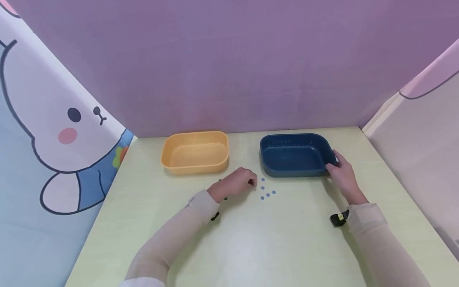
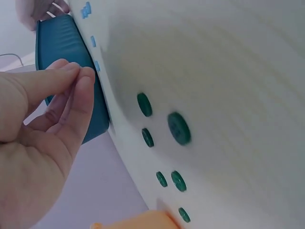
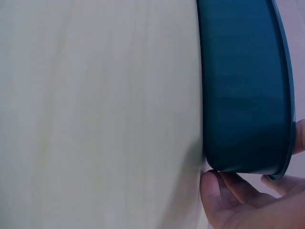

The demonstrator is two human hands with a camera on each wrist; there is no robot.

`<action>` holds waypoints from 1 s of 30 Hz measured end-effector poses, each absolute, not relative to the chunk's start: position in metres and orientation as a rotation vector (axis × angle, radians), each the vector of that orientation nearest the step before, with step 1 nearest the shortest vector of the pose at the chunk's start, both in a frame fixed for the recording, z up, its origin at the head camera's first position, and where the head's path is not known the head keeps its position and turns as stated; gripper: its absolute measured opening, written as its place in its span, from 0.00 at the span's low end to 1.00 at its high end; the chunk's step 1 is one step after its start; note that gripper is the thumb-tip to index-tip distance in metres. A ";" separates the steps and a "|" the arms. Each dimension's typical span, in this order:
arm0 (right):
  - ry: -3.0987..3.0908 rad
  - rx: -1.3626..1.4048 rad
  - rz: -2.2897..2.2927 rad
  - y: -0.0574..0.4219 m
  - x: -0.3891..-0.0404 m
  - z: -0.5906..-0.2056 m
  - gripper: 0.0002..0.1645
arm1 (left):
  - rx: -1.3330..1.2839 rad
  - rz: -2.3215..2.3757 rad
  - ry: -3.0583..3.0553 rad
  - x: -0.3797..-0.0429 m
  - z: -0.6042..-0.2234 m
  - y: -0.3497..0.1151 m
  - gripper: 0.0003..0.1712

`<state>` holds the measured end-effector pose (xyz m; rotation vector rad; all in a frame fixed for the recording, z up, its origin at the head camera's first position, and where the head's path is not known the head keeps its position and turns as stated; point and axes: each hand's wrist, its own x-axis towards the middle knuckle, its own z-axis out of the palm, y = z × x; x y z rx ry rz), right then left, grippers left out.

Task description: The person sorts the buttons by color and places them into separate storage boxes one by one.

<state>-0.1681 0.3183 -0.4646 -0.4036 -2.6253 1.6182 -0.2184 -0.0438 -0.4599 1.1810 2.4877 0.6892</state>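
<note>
My left hand (image 1: 238, 182) hovers just above the table, left of several small blue buttons (image 1: 267, 195). In the left wrist view its thumb and fingertips (image 2: 78, 76) meet in a pinch; whether anything lies between them is hidden. Several green buttons (image 2: 179, 129) lie on the table beneath that wrist, mostly covered by the arm in the head view. With my right hand (image 1: 343, 175), I grip the right end of a dark blue tray (image 1: 297, 173), which rests on the table. The right wrist view shows the thumb (image 3: 211, 186) low at the tray's corner, and fingers by its rim.
A yellow tray (image 1: 195, 169) sits at the back left of the pale table (image 1: 244, 247), with a gap between it and the blue tray. A purple wall (image 1: 244, 67) rises behind both. Printed fabric (image 1: 46, 131) stands on the left, a white panel (image 1: 423, 151) on the right.
</note>
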 end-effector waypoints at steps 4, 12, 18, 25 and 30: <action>-2.630 -0.398 1.611 0.317 -0.167 -0.463 0.42 | 1.056 0.875 2.438 -0.219 -0.456 -0.041 0.06; -2.640 -0.390 1.575 0.316 -0.166 -0.461 0.42 | 0.745 1.337 2.300 -0.222 -0.442 -0.035 0.07; -2.635 -0.404 1.581 0.319 -0.165 -0.464 0.42 | 0.681 1.431 2.294 -0.228 -0.432 -0.026 0.09; -2.621 -0.402 1.583 0.320 -0.165 -0.464 0.42 | 0.632 1.496 2.266 -0.239 -0.426 -0.012 0.10; -2.624 -0.397 1.585 0.318 -0.166 -0.463 0.42 | 0.597 1.499 2.304 -0.247 -0.423 0.000 0.10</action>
